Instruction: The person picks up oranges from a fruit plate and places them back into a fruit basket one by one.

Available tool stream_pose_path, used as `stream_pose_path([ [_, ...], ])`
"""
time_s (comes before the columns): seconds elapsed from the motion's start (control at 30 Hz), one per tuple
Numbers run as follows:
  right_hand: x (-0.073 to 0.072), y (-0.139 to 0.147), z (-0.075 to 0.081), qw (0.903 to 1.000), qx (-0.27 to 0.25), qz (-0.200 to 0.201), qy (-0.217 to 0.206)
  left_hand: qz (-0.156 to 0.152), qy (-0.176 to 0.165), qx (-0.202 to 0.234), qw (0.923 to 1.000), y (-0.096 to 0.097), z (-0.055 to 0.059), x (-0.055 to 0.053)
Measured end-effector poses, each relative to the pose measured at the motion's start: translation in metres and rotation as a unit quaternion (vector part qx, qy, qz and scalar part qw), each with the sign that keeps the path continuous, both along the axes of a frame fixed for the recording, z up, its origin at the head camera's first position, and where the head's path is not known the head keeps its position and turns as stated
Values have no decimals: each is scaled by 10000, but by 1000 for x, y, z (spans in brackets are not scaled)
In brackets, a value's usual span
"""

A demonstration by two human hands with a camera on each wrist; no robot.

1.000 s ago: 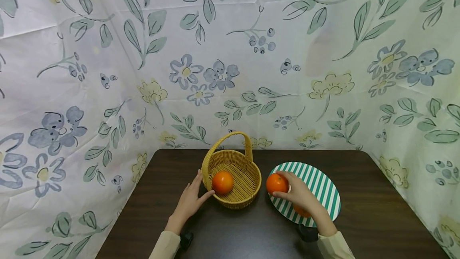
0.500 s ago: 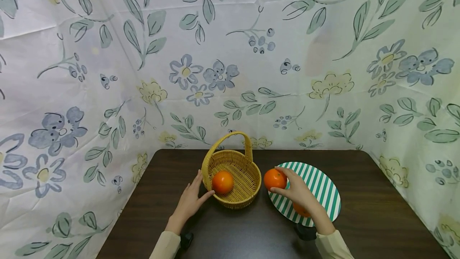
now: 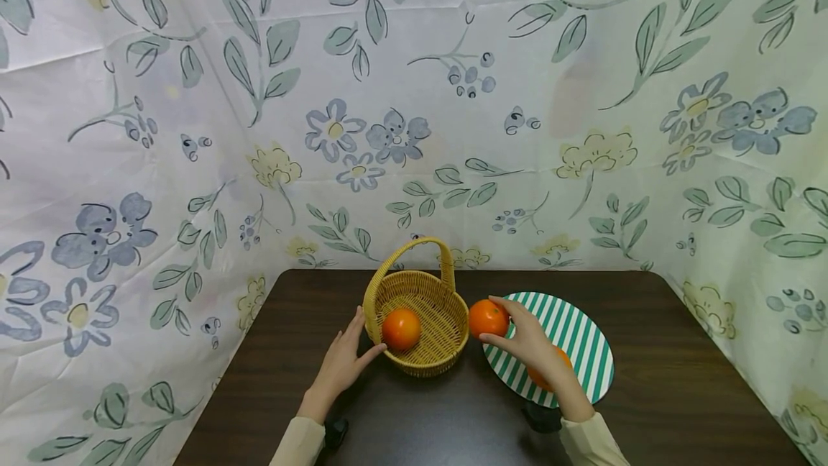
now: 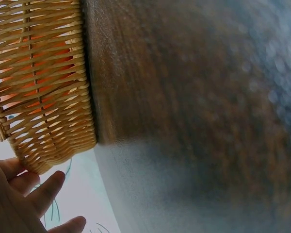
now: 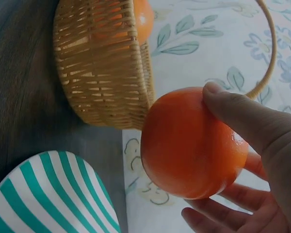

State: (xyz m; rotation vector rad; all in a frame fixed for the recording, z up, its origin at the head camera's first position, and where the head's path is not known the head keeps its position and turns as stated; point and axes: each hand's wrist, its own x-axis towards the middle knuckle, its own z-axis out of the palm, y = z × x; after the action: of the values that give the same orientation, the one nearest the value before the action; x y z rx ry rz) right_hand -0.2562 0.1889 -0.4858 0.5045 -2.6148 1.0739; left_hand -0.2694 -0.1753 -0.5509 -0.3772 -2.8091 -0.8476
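Observation:
My right hand (image 3: 532, 345) holds an orange (image 3: 488, 319) between thumb and fingers, at the right rim of the yellow wicker basket (image 3: 430, 364). In the right wrist view the held orange (image 5: 191, 143) looks smooth and glossy, with the basket wall (image 5: 99, 77) just behind it. Another orange (image 3: 401, 329) lies inside the basket, on its left side. Fingers spread, my left hand (image 3: 339, 367) rests against the basket's left side, thumb near the front rim. The left wrist view shows its fingertips at the wicker (image 4: 48, 116). A third orange (image 3: 537, 378) is partly hidden under my right wrist.
A round plate (image 3: 594, 358) with green and white stripes lies right of the basket, under the third orange. The basket's tall handle (image 3: 423, 240) arches over its opening. Floral cloth (image 3: 414, 121) hangs behind the dark wooden table (image 3: 673, 380).
My right hand has moved left with its orange, from over the plate's left edge to the basket's right rim. More of the orange on the plate shows. My left hand has stayed in place.

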Motion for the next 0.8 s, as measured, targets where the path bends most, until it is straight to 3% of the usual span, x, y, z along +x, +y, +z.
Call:
stream_pose_path([
  [0.27,-5,-9,-2,9997,-179,55,177,43,-163,67,9998,0,0,0],
  [0.8,-6,-30,3,9988,-436,166,116,26,61,70,10000,1,1,1],
])
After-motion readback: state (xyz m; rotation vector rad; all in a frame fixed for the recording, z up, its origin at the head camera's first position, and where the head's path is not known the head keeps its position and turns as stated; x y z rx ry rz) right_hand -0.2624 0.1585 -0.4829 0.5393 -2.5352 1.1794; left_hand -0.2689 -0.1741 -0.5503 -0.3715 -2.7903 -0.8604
